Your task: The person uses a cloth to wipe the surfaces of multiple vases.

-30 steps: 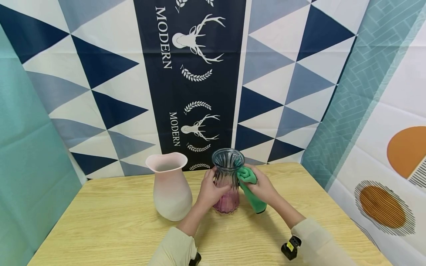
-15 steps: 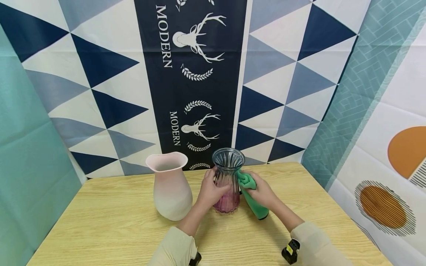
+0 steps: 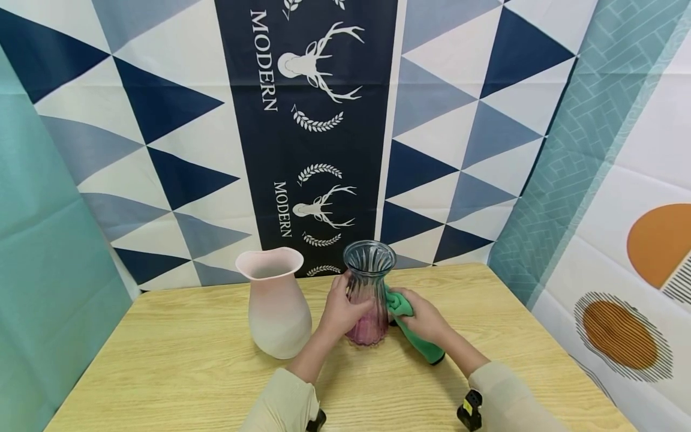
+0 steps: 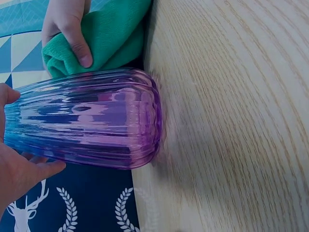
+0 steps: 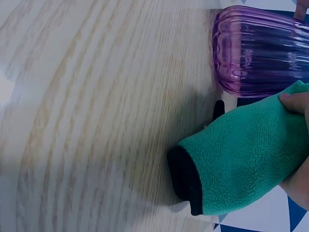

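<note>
A ribbed glass vase, blue-grey at the flared rim and pink-purple toward the base, stands upright on the table. My left hand grips its left side around the middle, thumb across the front. On the other side my right hand holds a bunched green cloth with a dark edge against the glass. In the left wrist view the cloth meets the vase wall under the right thumb. The cloth's loose end hangs down near the tabletop in the right wrist view.
A taller pink-and-white vase with a wavy rim stands just left of the left forearm. The wooden table ends at a patterned cloth backdrop behind the vases. Teal hangings flank the left side.
My right hand with the cloth has slid slightly lower along the glass vase's right side, and the cloth's hanging end has swung right. The left hand and both vases stay put.
</note>
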Demonstrator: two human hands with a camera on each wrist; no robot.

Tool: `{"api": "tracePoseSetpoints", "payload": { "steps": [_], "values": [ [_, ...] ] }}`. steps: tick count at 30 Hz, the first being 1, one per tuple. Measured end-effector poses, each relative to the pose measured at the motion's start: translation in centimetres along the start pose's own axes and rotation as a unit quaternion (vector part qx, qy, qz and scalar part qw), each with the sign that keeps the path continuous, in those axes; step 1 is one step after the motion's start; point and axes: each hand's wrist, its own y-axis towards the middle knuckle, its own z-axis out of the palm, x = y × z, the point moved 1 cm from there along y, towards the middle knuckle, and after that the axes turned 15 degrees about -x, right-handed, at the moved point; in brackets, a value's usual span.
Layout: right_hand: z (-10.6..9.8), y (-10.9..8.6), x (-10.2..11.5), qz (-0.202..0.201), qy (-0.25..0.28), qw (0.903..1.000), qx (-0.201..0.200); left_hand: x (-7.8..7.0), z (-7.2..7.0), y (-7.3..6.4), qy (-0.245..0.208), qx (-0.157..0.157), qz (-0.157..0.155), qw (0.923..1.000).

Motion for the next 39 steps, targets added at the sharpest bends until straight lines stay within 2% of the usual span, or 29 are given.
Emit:
{"api": "tracePoseSetpoints", "payload": {
  "steps": [4, 8, 13, 18, 23, 31, 39],
  "values": [
    [0.1, 0.0, -0.2, 0.001, -0.008, 0.9999, 0.012, 0.1, 0.0, 0.1, 0.007, 0.005, 0.001, 1.0],
    [-0.1, 0.1, -0.3, 0.008, -0.002, 0.9999, 0.007, 0.1, 0.0, 0.1, 0.013, 0.012, -0.001, 0.9998],
    [-0.9, 0.4, 0.3, 0.026, 0.037, 0.9988, -0.018, 0.0, 0.0, 0.1, 0.015, 0.024, -0.015, 0.9995],
    [-1.8, 1.1, 1.2, 0.02, 0.061, 0.9971, -0.04, 0.0, -0.1, 0.1, 0.024, 0.028, -0.017, 0.9992],
    [-2.6, 1.7, 2.1, 0.007, 0.06, 0.9957, -0.07, -0.1, -0.2, 0.1, 0.023, 0.03, -0.015, 0.9992],
    [-3.8, 2.5, 3.4, 0.034, 0.087, 0.9909, -0.097, -0.1, -0.2, 0.1, 0.018, 0.026, -0.007, 0.9995],
    [-3.5, 2.7, 4.0, 0.034, 0.09, 0.9888, -0.114, -0.1, -0.2, 0.1, 0.015, 0.029, -0.008, 0.9994]
  ]
}}
